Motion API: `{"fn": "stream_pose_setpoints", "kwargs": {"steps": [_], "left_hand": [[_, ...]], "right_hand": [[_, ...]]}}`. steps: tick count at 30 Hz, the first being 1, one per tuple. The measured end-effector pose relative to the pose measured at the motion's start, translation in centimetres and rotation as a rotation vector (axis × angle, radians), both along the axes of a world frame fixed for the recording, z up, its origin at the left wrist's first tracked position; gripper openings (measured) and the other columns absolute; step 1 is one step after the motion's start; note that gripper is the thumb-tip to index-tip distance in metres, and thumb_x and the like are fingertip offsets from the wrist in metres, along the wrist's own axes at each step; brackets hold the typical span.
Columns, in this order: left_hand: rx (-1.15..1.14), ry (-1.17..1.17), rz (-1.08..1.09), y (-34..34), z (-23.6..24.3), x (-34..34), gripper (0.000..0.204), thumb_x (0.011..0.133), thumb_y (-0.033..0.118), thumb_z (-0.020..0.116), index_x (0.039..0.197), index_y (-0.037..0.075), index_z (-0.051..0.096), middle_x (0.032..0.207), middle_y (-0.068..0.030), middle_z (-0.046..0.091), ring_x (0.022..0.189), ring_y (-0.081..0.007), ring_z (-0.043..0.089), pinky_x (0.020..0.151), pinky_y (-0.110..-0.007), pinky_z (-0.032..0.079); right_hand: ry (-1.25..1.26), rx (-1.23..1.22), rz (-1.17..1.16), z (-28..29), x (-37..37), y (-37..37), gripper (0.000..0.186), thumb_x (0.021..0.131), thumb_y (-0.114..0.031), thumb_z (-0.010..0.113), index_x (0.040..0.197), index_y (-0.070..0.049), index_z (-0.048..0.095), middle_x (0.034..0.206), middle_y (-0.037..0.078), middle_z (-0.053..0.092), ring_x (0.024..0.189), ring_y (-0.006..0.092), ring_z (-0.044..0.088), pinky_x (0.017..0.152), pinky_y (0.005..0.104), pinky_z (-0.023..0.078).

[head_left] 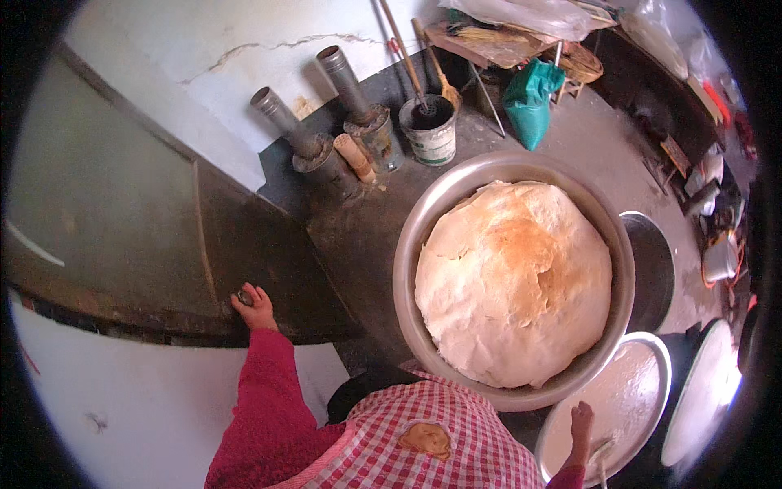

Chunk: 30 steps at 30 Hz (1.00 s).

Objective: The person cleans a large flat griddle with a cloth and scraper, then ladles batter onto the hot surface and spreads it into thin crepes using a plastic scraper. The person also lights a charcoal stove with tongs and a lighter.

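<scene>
My left hand (257, 314) is out to the left, with its fingers closed round a small dark knob (244, 297) on the edge of a wide brown door (155, 269). On the right, my right hand (581, 424) is held low above a wide round pan of pale, glossy batter (623, 391). Its fingers look curled together, and I see nothing in them. A thin-handled utensil (603, 456) rests in the pan beside that hand. In front of me stands a large metal basin (414, 236) heaped with pale dough (505, 301), browned on top.
Two metal stoves with pipes (342, 81) stand along the wall. By them is a white bucket (430, 138) with a long stick in it, and a broom (446, 90). A green bag (531, 102) lies beyond the basin. Round lids or pans (700, 391) and clutter line the right side.
</scene>
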State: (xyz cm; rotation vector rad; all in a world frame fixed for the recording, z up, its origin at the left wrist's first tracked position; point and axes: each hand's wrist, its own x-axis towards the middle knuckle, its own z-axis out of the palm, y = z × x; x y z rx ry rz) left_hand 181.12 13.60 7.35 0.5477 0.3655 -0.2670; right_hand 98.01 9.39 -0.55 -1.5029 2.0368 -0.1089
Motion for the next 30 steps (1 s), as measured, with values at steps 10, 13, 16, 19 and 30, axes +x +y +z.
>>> {"fn": "stream_pose_setpoints", "kwargs": {"steps": [10, 13, 16, 19, 30], "left_hand": [[0.111, 0.087, -0.415, -8.9, 0.5, -6.0, 0.043, 0.081, 0.044, 0.060, 0.105, 0.008, 0.056, 0.108, -0.0006, 0.060, 0.105, -0.0143, 0.052, 0.097, -0.034, 0.033], [0.170, 0.074, -0.540, -13.4, 0.9, -7.5, 0.047, 0.080, 0.049, 0.058, 0.098, 0.006, 0.056, 0.099, 0.0005, 0.060, 0.104, -0.0147, 0.050, 0.099, -0.032, 0.029], [0.171, 0.088, -0.634, -18.5, 1.1, -8.4, 0.054, 0.080, 0.054, 0.056, 0.103, 0.005, 0.054, 0.101, 0.0012, 0.058, 0.105, -0.0179, 0.050, 0.099, -0.034, 0.029], [0.261, 0.076, -0.717, -23.3, 1.2, -9.6, 0.047, 0.081, 0.051, 0.056, 0.106, 0.012, 0.050, 0.097, -0.0018, 0.061, 0.098, -0.0181, 0.055, 0.094, -0.036, 0.036], [0.656, -2.132, -1.353, -27.8, 11.6, -8.5, 0.031, 0.078, 0.009, 0.060, 0.109, 0.005, 0.055, 0.105, -0.0112, 0.059, 0.092, -0.0211, 0.059, 0.082, -0.034, 0.046]], "right_hand": [[-0.133, -0.091, -0.190, -3.7, 3.6, -0.6, 0.038, 0.080, -0.010, 0.056, 0.113, 0.008, 0.051, 0.111, 0.021, 0.056, 0.103, 0.0267, 0.055, 0.090, 0.0333, 0.043], [-0.480, -0.252, -0.432, -4.6, 7.0, 1.0, 0.039, 0.080, -0.006, 0.056, 0.115, 0.010, 0.049, 0.113, 0.021, 0.054, 0.109, 0.0262, 0.050, 0.094, 0.0326, 0.039], [-0.411, -0.150, -0.390, -2.5, 11.3, 3.3, 0.042, 0.081, -0.012, 0.053, 0.119, 0.004, 0.045, 0.112, 0.017, 0.052, 0.107, 0.0284, 0.049, 0.092, 0.0376, 0.039], [-0.030, -0.041, -0.192, 0.6, 14.0, 5.6, 0.039, 0.080, -0.014, 0.055, 0.113, 0.006, 0.051, 0.111, 0.020, 0.056, 0.106, 0.0312, 0.051, 0.093, 0.0368, 0.039], [-0.107, -0.108, -0.440, -3.8, 19.1, 13.9, 0.036, 0.081, -0.002, 0.057, 0.114, 0.006, 0.050, 0.108, 0.015, 0.058, 0.098, 0.0211, 0.056, 0.087, 0.0317, 0.043]]}}
